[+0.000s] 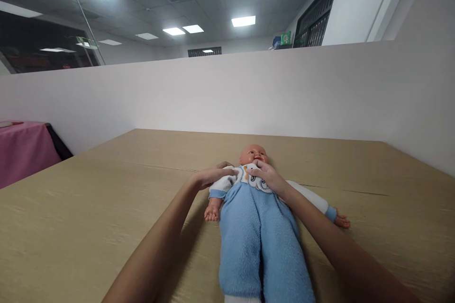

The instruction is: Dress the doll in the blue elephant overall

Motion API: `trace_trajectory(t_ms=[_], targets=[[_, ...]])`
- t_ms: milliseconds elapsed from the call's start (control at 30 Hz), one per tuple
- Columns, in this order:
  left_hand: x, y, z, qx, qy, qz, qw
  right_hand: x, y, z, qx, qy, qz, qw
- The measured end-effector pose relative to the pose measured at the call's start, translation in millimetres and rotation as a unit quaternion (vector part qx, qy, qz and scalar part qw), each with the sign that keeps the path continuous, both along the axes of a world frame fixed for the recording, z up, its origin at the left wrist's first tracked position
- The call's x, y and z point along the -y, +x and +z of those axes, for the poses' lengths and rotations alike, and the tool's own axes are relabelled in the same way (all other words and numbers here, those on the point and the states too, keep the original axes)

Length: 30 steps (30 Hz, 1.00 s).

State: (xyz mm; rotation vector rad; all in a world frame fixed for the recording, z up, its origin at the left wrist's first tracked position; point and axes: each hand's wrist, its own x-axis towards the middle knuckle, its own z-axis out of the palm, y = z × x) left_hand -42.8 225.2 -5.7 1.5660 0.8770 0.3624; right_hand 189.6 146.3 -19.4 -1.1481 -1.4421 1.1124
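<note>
A baby doll (240, 227) with a bare head and a fuzzy light-blue and white outfit lies on its back on the wide, light wood-grain desk (106, 208), at the lower centre of the frame. Its head points toward the far edge; its legs run to the bottom edge of the frame. The white chest section (263, 184) carries a printed pattern.

The two hands are set apart, one on each side of the doll's upper chest. The left hand (215, 174) lies over the shoulder at picture left, fingers pointing inward. The right hand (270, 177) contacts the chest just below the chin, thumb and fingers spread. Whether either hand grips the fabric cannot be determined.

One doll arm hangs beside the body at picture left; the other extends outward at picture right. A plain white partition (231, 94) stands behind the desk. A pink cloth (26, 151) is at the left edge of the frame.
</note>
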Motion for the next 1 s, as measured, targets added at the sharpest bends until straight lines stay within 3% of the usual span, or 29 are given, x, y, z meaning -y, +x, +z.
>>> trace_trajectory(t_ms=[167, 333, 467, 667, 833, 1000], targets=[[-7.2, -9.4, 1.3, -0.029, 0.044, -0.043, 0.998, 8.2, 11.9, 16.9, 0.216, 0.067, -0.081, 0.971], [-11.9, -16.9, -1.3, -0.1, 0.093, -0.047, 0.99, 11.1, 12.0, 8.9, 0.346, 0.056, -0.103, 0.931], [-13.2, -26.8, 3.6, -0.174, 0.094, -0.061, 0.978, 8.2, 10.2, 2.8, 0.388, 0.05, -0.108, 0.914], [-23.4, -59.1, 12.3, -0.252, 0.124, -0.181, 0.943, 8.1, 11.4, 3.2, 0.413, 0.048, -0.099, 0.904], [-25.0, -68.9, 12.8, -0.281, 0.117, -0.138, 0.942, 8.9, 9.6, 1.9, 0.435, 0.05, -0.108, 0.892], [-21.9, -65.8, 11.3, -0.276, 0.118, -0.115, 0.947, 12.9, 17.5, 9.2, 0.49, 0.052, -0.166, 0.854]])
